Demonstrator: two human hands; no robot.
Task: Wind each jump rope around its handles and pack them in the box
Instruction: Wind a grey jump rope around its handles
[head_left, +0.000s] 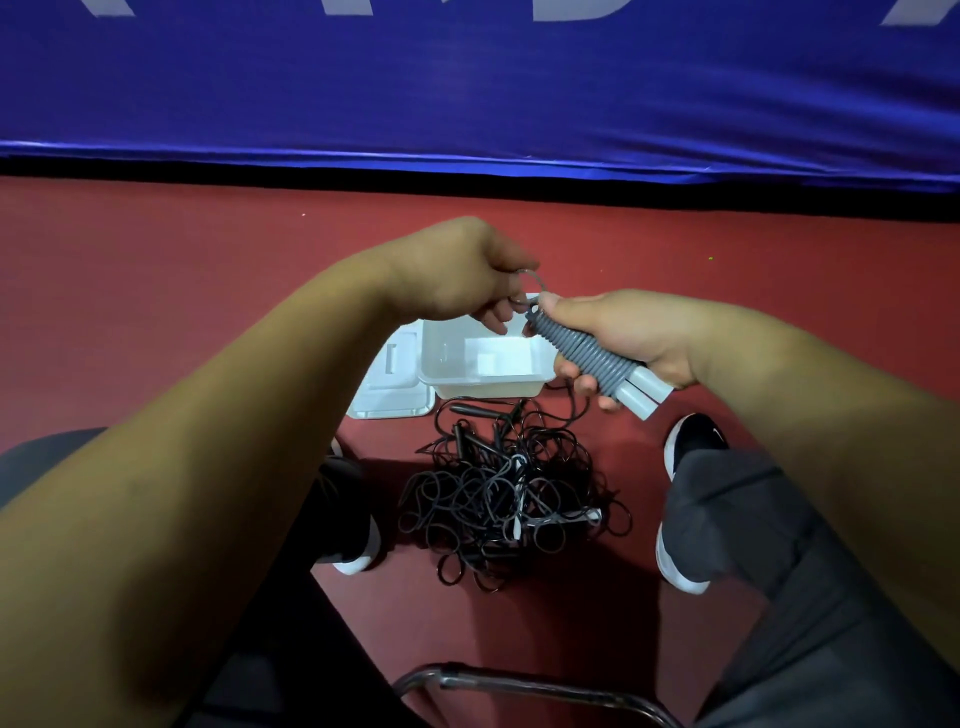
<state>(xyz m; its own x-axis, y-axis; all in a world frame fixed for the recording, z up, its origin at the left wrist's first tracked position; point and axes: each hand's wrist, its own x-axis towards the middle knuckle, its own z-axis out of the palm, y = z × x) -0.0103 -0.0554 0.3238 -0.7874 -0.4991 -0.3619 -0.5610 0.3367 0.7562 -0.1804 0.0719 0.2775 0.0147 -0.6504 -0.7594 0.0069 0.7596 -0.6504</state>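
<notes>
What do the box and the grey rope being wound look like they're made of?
The box is likely thin white plastic, slightly see-through, with a glossy rim. The grey rope is probably plastic or rubber cord, smooth and matte, in tight even coils round the handles, pale hard-looking plastic tubes.

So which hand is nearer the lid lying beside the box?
Left. The left hand is up and just right of the lid in view, pinching the rope loop. The right hand is farther right, beyond the box, gripping the wound grey jump rope.
</notes>
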